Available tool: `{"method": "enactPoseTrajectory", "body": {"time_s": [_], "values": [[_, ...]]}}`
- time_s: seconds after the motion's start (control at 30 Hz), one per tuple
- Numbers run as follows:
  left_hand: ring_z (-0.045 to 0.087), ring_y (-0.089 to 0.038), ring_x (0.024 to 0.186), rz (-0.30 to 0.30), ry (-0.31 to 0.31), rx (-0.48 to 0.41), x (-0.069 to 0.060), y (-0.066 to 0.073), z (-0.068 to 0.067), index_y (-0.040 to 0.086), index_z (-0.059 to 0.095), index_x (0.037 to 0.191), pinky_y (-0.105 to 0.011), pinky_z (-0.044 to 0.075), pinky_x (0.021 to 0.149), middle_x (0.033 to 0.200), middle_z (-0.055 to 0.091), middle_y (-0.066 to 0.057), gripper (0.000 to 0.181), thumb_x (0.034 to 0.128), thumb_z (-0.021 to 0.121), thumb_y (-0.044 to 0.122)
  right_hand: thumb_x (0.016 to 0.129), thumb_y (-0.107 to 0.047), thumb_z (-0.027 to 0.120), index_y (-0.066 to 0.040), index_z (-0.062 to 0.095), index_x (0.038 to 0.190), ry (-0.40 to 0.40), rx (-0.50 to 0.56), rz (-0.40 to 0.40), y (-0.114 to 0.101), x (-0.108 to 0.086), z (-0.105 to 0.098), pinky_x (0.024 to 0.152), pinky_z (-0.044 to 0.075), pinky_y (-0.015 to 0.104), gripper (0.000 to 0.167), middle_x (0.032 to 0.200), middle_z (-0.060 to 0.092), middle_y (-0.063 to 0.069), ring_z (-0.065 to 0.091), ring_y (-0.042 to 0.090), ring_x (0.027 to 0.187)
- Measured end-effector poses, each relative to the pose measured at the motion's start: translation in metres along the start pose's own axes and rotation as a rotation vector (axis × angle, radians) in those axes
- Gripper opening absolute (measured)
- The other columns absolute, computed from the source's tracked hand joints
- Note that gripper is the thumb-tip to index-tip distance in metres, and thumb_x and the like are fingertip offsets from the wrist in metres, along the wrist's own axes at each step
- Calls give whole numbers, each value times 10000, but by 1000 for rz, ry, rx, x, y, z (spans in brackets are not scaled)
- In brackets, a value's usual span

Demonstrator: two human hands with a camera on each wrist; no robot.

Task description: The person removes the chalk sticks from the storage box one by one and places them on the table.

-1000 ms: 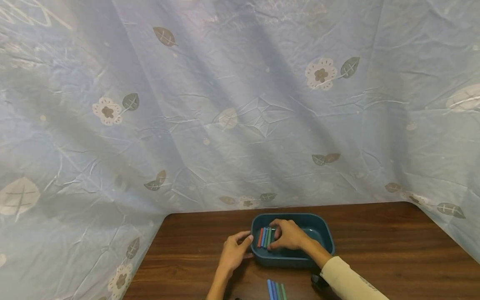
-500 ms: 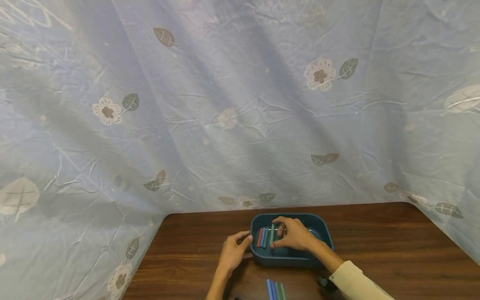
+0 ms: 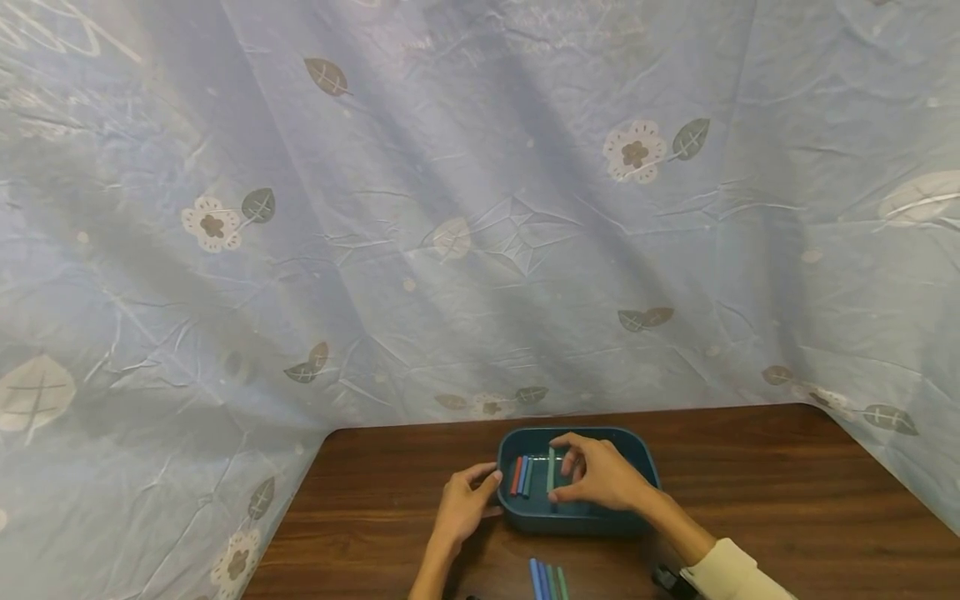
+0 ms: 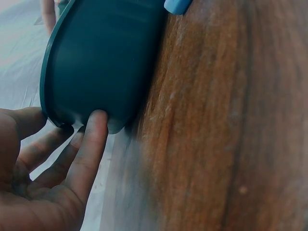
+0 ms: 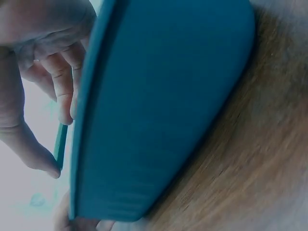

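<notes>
In the head view a teal tub stands on the wooden table. My right hand reaches into it and pinches a slim green stick end to end between thumb and fingertips. Left of that stick, a red stick, a blue stick and a darker green stick lie side by side in the tub. My left hand touches the tub's left end with fairly straight fingers; the left wrist view shows one fingertip against the outer wall.
Several blue and green sticks lie in a row on the table in front of the tub. A small dark object shows by the right sleeve. Patterned pale cloth hangs behind and at the sides.
My right hand has moved right inside the tub with the green stick, away from the other sticks. A gap has opened between them. The left hand stays at the tub's end.
</notes>
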State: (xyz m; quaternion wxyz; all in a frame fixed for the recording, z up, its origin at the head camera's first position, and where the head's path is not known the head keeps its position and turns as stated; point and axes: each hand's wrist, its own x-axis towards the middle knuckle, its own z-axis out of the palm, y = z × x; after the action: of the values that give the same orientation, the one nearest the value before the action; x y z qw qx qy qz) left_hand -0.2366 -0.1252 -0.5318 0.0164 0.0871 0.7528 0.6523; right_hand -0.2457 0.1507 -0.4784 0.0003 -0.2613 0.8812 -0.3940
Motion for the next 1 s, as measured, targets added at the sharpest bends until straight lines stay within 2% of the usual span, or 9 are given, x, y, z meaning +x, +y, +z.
{"method": "enactPoseTrajectory", "body": {"time_s": [0.37,0.7,1.0], "values": [[772,-333,1067,-11,5,-2,-1,1,0,-50,654,1409,-408,723,799,1315,697,-301,435,1074,674,227,842,-392,931,-20,584,1466,-31,3,-49,-19,-22,-2,677,578,212,804,974,684,-33,625,36,810],[779,-341,1033,-5,3,-9,-1,1,1,-69,650,1405,-427,724,793,1257,717,-305,436,1073,674,213,830,-362,944,-53,604,1446,-27,33,-90,-25,-45,1,640,556,194,769,964,682,-73,630,14,808],[781,-350,1035,1,5,-13,0,0,1,-75,644,1408,-437,723,792,1266,712,-315,424,1078,662,190,850,-340,929,-24,595,1447,-84,100,-120,-27,-63,5,616,559,191,753,964,689,-77,629,3,808]]}}
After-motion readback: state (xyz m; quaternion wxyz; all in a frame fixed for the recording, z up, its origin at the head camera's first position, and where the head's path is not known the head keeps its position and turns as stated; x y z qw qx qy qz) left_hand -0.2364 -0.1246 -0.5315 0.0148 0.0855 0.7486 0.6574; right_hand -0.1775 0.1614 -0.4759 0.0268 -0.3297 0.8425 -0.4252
